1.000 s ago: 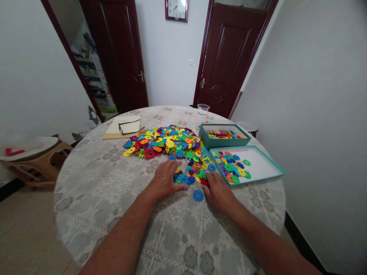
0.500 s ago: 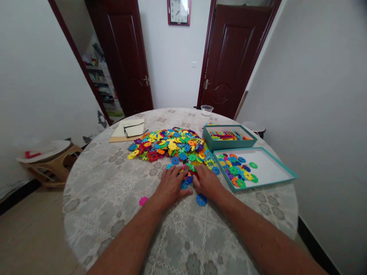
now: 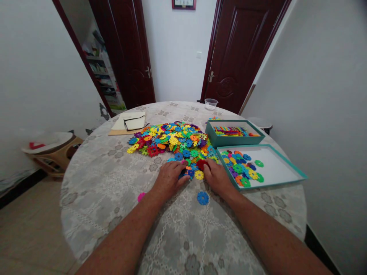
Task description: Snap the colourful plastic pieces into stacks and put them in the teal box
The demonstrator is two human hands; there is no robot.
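Observation:
A heap of colourful notched plastic discs (image 3: 174, 139), of the interlocking snowflake kind, lies on the table ahead of my hands. My left hand (image 3: 170, 176) rests at its near edge, thumb apart from the fingers, touching loose pieces. A dark blue disc (image 3: 189, 172) shows beside its thumb. My right hand (image 3: 216, 176) pinches a red disc (image 3: 202, 164) between thumb and fingers. Between the hands lies a yellow disc (image 3: 199, 175). Nearer to me are a single blue disc (image 3: 203, 198) and a pink disc (image 3: 141, 196), the latter partly behind my left forearm.
To the right, a teal box (image 3: 235, 138) holds rows of discs. Its shallow white-lined lid (image 3: 275, 166) carries scattered discs. Glasses (image 3: 134, 123) lie on paper at the left. A clear plastic bowl (image 3: 211, 104) stands at the far edge of the round table (image 3: 172, 236).
My hands have drawn apart, the right one moving right with the red disc. The yellow disc between them now shows. The view has tipped slightly downward.

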